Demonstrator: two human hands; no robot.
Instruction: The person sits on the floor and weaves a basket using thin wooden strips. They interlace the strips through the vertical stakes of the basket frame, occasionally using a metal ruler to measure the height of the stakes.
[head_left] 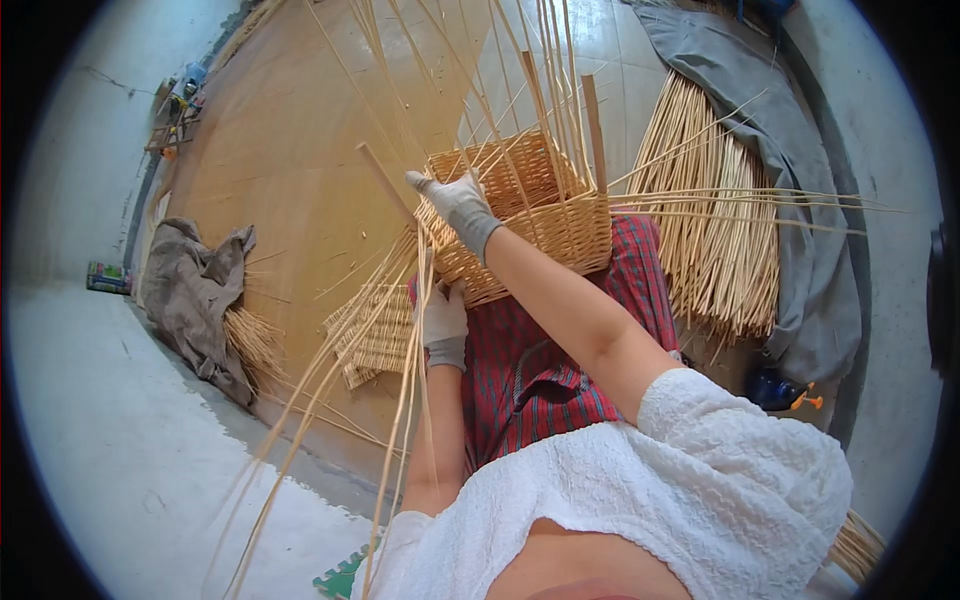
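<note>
A half-woven wicker basket [540, 240] tilts on my lap, long rods rising from its walls. Flat wooden stakes stand at its corners, one of them a stick [382, 180] leaning left. My right hand [460, 204], in a white glove with a grey cuff, is closed over the left part of the rim, its fingertips partly hidden. Below it, my left hand [442, 318], gloved alike, is closed around pale wicker rods [400, 262] at the basket's near left corner. Their long ends trail down past my left forearm.
A bundle of cut rods [710, 220] lies on the right, partly under a grey cloth [815, 240]. A flat woven panel [375, 335] rests on the floor at left. Farther left, another cloth [190, 300] covers more rods [252, 340]. Small items [178, 110] line the left wall.
</note>
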